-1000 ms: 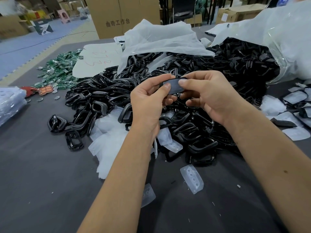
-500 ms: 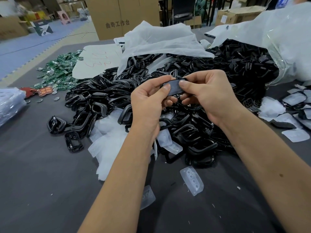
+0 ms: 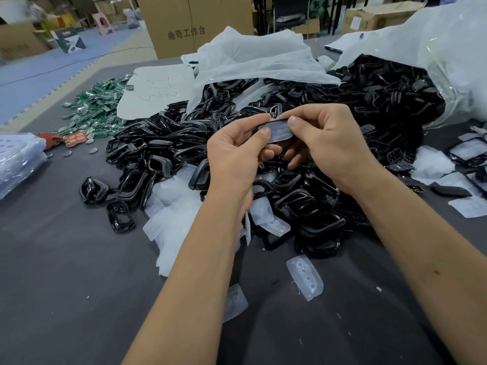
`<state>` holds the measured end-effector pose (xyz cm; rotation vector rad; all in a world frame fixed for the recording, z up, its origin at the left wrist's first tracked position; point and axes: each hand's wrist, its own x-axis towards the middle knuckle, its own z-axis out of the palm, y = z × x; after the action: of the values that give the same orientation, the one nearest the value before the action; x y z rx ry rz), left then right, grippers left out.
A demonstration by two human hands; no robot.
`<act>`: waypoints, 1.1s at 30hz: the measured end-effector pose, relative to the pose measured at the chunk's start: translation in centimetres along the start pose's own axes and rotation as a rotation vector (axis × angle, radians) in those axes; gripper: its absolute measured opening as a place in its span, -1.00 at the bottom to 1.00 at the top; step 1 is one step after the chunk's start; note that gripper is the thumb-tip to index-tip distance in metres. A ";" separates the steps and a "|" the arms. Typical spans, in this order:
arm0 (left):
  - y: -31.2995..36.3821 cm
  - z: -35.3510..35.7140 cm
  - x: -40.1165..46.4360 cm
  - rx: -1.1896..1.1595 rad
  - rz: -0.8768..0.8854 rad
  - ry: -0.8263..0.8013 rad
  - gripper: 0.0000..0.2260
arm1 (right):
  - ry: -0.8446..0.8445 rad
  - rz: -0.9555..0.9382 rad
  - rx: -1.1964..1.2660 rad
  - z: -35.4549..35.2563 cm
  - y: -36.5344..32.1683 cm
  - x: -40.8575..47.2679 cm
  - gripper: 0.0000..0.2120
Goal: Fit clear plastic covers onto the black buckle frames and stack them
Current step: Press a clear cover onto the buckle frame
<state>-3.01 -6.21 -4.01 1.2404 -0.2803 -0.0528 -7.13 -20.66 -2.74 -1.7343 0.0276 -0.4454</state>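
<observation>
Warehouse-looking room with cardboard boxes in the back, and up front a dark grey felt-topped counter (image 3: 66,272) buried under a big heap of loose black plastic buckle frames (image 3: 163,151), more of them spilling out of a clear plastic sack (image 3: 453,61) on the right.

Both hands are up over the heap working one piece. The left hand (image 3: 234,156) and the right hand (image 3: 329,143) each pinch an end of a small translucent clear plastic cover (image 3: 278,130), thumbs on the near face, other fingers curled behind. A thin black edge shows along its top, so I'd guess there's a frame behind it, but the fingers hide most of that.

Handling-wise, my read is these covers weigh basically nothing and are thin, bendy moulded film, so they'll flex rather than snap, though probably crease if you mash them. Smooth surface, likely a bit slippery, so pinching by the short ends like this looks right, leaving the middle free to press over the frame. The frames look stiff and glossy; hold those by the side bars.

Looks-wise: cover is milky-clear, a rounded oblong with faint dimples. A spare clear dimpled cover (image 3: 305,277) lies flat on the counter nearer the camera and shows the row of round bumps better. A few covered ones lie at the far right (image 3: 466,151).
</observation>
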 end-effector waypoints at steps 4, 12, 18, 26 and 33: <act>0.3 -0.2 0.2 -0.018 0.007 0.030 -0.83 | -0.042 0.061 0.148 -0.3 -0.2 0.0 -0.68; 0.5 -0.2 0.0 0.024 0.036 -0.048 -0.81 | -0.040 0.022 0.069 -0.2 0.2 0.0 -0.76; 0.5 0.0 -0.3 0.043 0.079 -0.046 -0.87 | -0.060 0.062 0.150 -0.4 0.2 0.1 -0.74; 0.4 0.0 -0.1 0.092 0.082 0.052 -0.85 | -0.043 0.073 0.184 -0.1 0.2 0.2 -0.69; 1.2 -0.3 0.4 -0.051 -0.065 0.081 -0.85 | 0.044 -0.621 -0.657 -1.1 1.2 -0.2 -0.71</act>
<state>-2.71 -5.57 -2.90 1.1980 -0.1676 -0.0652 -7.42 -21.93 -3.76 -2.3726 -0.3813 -1.0114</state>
